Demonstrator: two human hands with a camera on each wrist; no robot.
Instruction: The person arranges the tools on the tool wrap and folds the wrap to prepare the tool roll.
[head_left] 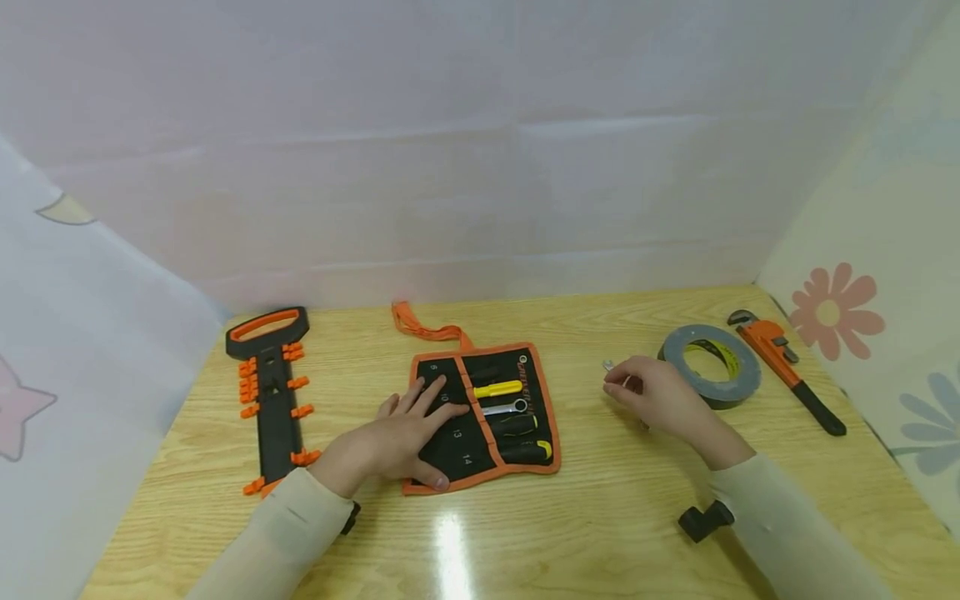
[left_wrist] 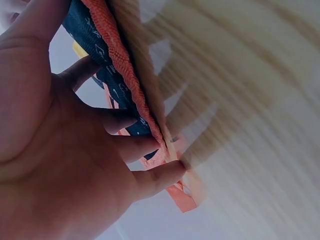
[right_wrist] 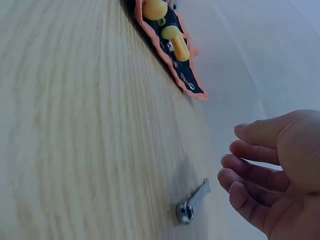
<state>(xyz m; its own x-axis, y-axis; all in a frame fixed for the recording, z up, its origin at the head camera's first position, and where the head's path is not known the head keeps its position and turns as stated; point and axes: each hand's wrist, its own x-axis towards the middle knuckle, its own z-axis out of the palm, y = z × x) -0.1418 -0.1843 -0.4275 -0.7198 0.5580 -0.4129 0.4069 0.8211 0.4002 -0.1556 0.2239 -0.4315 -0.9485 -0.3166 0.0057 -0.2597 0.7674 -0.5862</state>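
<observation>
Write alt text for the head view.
Person's left hand rests on a black, orange-edged tool pouch holding tools; the right hand is over a small, mostly hidden wrench. A black-and-orange rack lies left on the wood-grain table, a tape roll and pipe wrench right.

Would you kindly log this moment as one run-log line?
left hand: rests on tool pouch | right hand: holds nothing, near small wrench on table | right side: tape roll, pipe wrench

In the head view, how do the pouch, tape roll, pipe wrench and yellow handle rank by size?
1. Pouch
2. Tape roll and pipe wrench: wrench longer, roll wider; unsure
3. Yellow handle
</observation>
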